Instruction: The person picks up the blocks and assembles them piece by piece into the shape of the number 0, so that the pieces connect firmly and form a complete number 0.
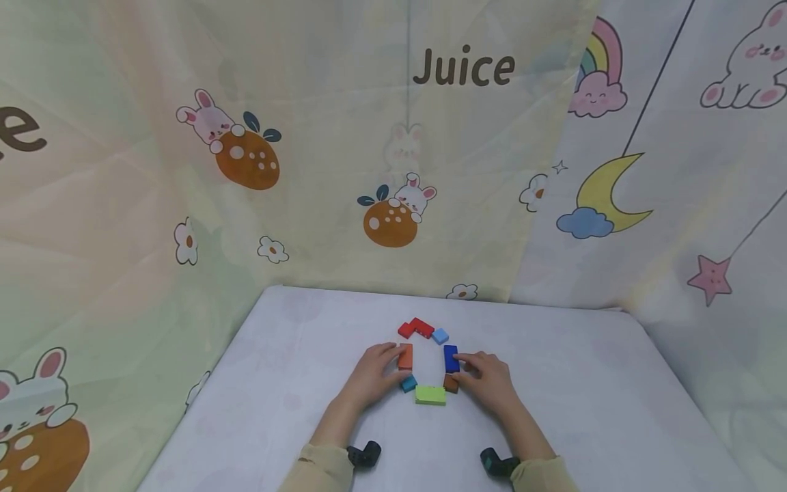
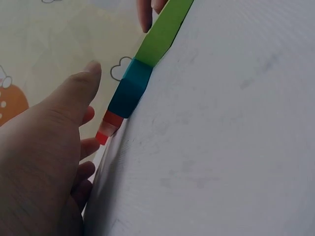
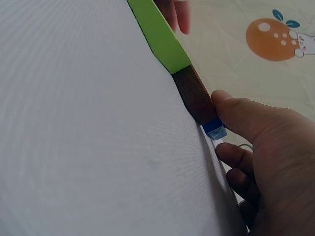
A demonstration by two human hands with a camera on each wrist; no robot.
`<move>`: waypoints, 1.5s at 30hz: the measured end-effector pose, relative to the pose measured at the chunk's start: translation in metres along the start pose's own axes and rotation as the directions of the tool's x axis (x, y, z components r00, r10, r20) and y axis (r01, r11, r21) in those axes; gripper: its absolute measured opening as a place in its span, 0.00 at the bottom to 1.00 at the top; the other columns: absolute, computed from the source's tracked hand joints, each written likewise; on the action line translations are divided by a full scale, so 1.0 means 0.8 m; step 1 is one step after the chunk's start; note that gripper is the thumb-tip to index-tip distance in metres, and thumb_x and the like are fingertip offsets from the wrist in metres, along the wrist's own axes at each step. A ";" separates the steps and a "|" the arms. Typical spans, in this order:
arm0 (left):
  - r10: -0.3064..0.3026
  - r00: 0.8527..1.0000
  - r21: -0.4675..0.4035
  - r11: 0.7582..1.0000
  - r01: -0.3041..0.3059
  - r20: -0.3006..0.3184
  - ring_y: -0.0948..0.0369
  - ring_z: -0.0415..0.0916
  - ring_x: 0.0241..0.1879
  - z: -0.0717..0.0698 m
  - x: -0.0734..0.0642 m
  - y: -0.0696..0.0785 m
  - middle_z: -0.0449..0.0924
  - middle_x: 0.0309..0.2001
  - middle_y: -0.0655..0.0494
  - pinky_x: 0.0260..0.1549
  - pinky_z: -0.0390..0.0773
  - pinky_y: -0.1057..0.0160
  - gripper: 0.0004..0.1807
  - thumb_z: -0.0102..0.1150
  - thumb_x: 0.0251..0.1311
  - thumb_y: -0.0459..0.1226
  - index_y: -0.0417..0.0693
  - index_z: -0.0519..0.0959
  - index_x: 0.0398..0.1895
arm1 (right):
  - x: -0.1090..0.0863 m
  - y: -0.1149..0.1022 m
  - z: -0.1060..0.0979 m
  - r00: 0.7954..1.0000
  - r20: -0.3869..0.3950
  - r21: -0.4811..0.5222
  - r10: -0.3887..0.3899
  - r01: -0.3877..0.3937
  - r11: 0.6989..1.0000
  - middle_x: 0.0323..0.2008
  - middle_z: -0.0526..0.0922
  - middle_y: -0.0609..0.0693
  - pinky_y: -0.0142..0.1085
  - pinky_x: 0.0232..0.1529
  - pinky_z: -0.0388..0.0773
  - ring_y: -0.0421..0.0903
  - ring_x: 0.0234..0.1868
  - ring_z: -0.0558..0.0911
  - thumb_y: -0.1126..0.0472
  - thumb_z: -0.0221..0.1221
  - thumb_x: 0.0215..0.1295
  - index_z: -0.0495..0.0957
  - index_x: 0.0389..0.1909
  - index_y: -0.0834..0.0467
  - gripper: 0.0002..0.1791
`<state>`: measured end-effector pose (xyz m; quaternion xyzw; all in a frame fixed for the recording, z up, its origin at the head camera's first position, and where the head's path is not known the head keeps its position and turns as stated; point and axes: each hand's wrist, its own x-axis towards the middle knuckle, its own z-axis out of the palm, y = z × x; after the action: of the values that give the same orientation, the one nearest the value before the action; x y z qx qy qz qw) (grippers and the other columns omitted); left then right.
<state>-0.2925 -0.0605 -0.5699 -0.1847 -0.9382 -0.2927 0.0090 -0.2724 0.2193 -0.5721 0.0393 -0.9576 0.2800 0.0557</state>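
Several coloured blocks lie in a ring on the table. My left hand (image 1: 373, 374) is at the ring's left side, fingertips touching the orange block (image 1: 406, 356) and thumb close to the teal block (image 1: 408, 383). Across from it, my right hand (image 1: 488, 379) has its fingertips at the dark blue block (image 1: 451, 358) and its thumb against the brown block (image 1: 451, 383). Neither hand curls round a block. A light green block (image 1: 430, 395) forms the near side. Red blocks (image 1: 421, 328) and a light blue block (image 1: 439, 335) make up the far side.
A white cloth covers the table (image 1: 602, 383). Printed fabric walls (image 1: 320, 171) stand behind and beside it. Black devices (image 1: 365, 455) are strapped to both wrists, near the beige sleeves (image 1: 320, 468).
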 end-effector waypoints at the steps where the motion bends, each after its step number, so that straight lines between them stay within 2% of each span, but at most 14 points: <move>1: -0.001 1.000 0.002 1.000 0.001 0.003 0.53 0.62 0.71 -0.001 -0.002 0.000 0.67 0.70 0.57 0.66 0.69 0.46 0.35 0.59 0.60 0.62 0.69 0.67 0.71 | 0.000 0.000 0.000 1.000 -0.001 0.001 0.000 0.000 1.000 0.42 0.82 0.43 0.55 0.58 0.69 0.46 0.50 0.76 0.42 0.68 0.57 0.80 0.57 0.41 0.26; 12: 0.015 1.000 0.060 0.998 -0.016 0.010 0.55 0.62 0.71 -0.001 -0.009 -0.005 0.69 0.69 0.60 0.67 0.68 0.49 0.35 0.56 0.60 0.64 0.67 0.69 0.70 | 0.000 -0.002 0.000 1.000 0.010 0.001 -0.006 0.006 1.000 0.42 0.82 0.42 0.55 0.57 0.69 0.45 0.50 0.75 0.41 0.67 0.58 0.80 0.57 0.41 0.25; 21: 0.048 0.999 0.086 0.995 -0.048 0.001 0.56 0.63 0.71 0.000 -0.008 -0.008 0.71 0.68 0.61 0.68 0.67 0.50 0.33 0.58 0.62 0.61 0.66 0.70 0.69 | -0.001 -0.004 -0.002 1.000 0.010 -0.003 -0.013 0.013 1.000 0.43 0.82 0.43 0.55 0.58 0.68 0.46 0.50 0.75 0.42 0.67 0.58 0.80 0.57 0.41 0.25; 45: 0.043 0.999 0.090 0.995 -0.042 -0.001 0.56 0.62 0.71 0.001 -0.008 -0.005 0.71 0.68 0.62 0.67 0.69 0.50 0.32 0.59 0.61 0.60 0.67 0.71 0.69 | -0.003 -0.003 -0.007 1.000 0.001 -0.007 -0.023 0.023 1.000 0.42 0.82 0.43 0.54 0.57 0.69 0.47 0.48 0.75 0.43 0.68 0.58 0.80 0.57 0.43 0.25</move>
<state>-0.2876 -0.0650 -0.5733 -0.2037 -0.9462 -0.2502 0.0248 -0.2692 0.2201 -0.5667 0.0505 -0.9580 0.2760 0.0586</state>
